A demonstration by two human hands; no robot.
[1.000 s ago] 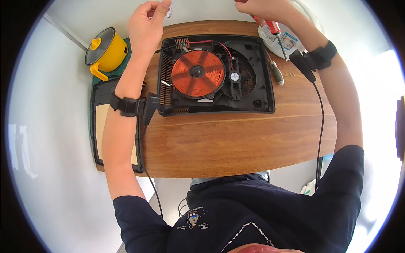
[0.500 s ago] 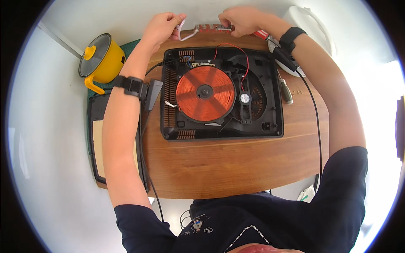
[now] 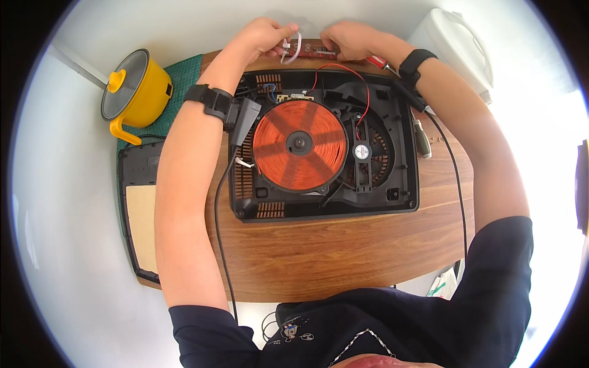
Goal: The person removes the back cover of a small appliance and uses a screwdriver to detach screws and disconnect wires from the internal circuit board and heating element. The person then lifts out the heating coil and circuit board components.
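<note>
Since the earlier frame the left hand (image 3: 266,38) has been brought closer to the right hand (image 3: 350,40), and the white cable (image 3: 299,46) between them has been bent into a steeper loop. The narrow reddish circuit board (image 3: 312,51) is held beyond the far edge of the black casing (image 3: 331,211), near the back of the table (image 3: 343,254); whether the table is touched by it cannot be told.

The board should be light and stiff, with joints that could be cracked by flexing, so it is best taken by its long edges or bare ends. The cable looks soft and springy, and would be better gripped at its plug than pulled by the strand.

The cable is pinched between thumb and fingers of the left hand, with almost no gap left. The board's right end is gripped by the right hand's curled fingers, partly hidden.
</note>
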